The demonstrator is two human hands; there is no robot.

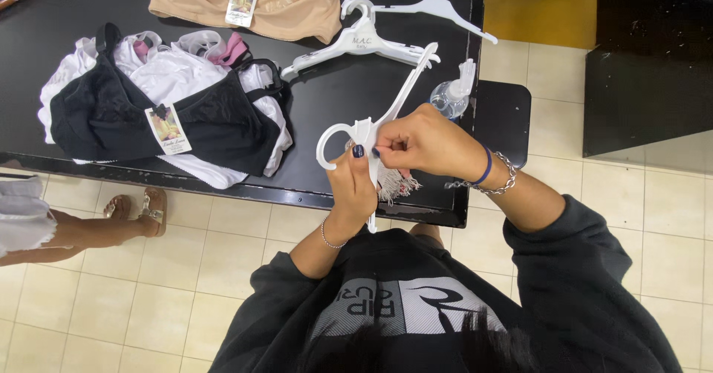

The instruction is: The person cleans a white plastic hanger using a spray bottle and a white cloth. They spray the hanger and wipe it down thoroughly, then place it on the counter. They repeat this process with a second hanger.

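Looking down from the head camera, the person's left hand point(353, 187) grips a white plastic clothes hanger point(386, 109) near its hook, fingers clenched round the neck with the dark-polished thumbnail on top. The right hand point(427, 144) pinches at the same spot, thumb and fingertips closed on the hanger where a small piece of pale fringed fabric point(397, 187) hangs just below the hands. The hanger is held tilted above the near edge of the black table point(327, 98), its long arm pointing up and away toward the far side.

On the table, left of the hands, lies a pile of white and black lace garments point(160, 106) with a card tag on top. Beyond it rests a beige fabric bandeau top point(245, 5), also tagged. Two more white plastic hangers point(371, 35) lie on the table near the far right corner. A clear plastic spray bottle point(451, 95) sits just past the right hand, at the table's right edge.

Another person's sandalled feet point(137, 208) stand on the cream tiled floor point(148, 306) at the left, beside the table.
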